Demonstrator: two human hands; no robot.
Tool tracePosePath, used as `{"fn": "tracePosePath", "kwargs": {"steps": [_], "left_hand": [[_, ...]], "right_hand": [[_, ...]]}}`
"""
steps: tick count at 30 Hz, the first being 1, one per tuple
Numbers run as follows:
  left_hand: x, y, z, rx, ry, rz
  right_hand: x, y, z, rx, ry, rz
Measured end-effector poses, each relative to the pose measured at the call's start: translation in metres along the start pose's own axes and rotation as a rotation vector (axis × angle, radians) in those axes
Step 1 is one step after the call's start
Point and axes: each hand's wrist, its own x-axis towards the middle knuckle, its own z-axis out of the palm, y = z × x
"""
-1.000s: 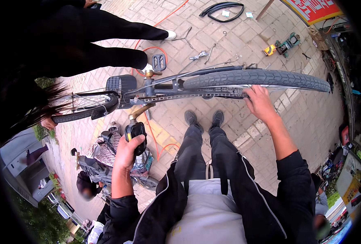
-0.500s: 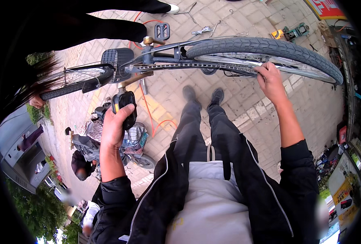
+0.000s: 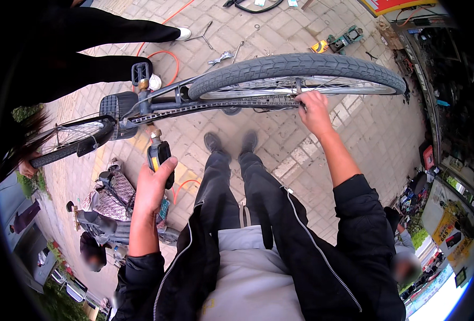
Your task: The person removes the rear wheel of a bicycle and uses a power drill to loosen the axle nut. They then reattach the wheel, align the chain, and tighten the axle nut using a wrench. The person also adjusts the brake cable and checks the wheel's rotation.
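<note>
A bicycle's thick-treaded rear tyre stretches across the upper middle. Its chain runs along the near side, from the crank area to the hub. My left hand grips the near pedal, thumb over its top, at the end of a worn brass-coloured crank. On the frame's other side is the far pedal. At the rear hub, my right hand has its fingers curled and pressed together beside the chain's end. What those fingertips hold is hidden.
Another person's dark-trousered leg stands beyond the bicycle, and their hand is by the front wheel. An orange hose, loose tools and a green-and-yellow tool lie on the paving. A parked vehicle stands at left.
The view has shifted, so the bicycle sits farther left. The crank has turned with my left hand still on the pedal. My right hand stays at the rear hub.
</note>
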Motion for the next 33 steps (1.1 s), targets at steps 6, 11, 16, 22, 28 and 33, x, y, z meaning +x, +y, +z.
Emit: {"fn": "tracePosePath", "kwargs": {"steps": [6, 11, 16, 22, 28, 33], "left_hand": [[0.000, 0.000, 0.001, 0.012, 0.006, 0.006], [0.005, 0.002, 0.005, 0.019, -0.020, -0.010], [0.009, -0.008, 0.013, 0.033, -0.027, 0.003], [0.010, -0.008, 0.020, 0.053, -0.032, -0.018], [0.016, -0.018, 0.030, 0.080, -0.014, 0.022], [0.018, -0.011, 0.047, 0.119, -0.025, 0.002]], "right_hand": [[-0.005, 0.017, 0.002, -0.108, 0.119, 0.044], [-0.009, 0.032, 0.005, -0.175, 0.145, 0.039], [-0.012, 0.033, 0.003, -0.225, 0.117, -0.001], [-0.009, 0.034, 0.005, -0.320, 0.021, -0.059], [-0.013, 0.040, 0.005, -0.338, -0.026, -0.103], [-0.026, 0.052, 0.012, -0.263, -0.005, 0.038]]}}
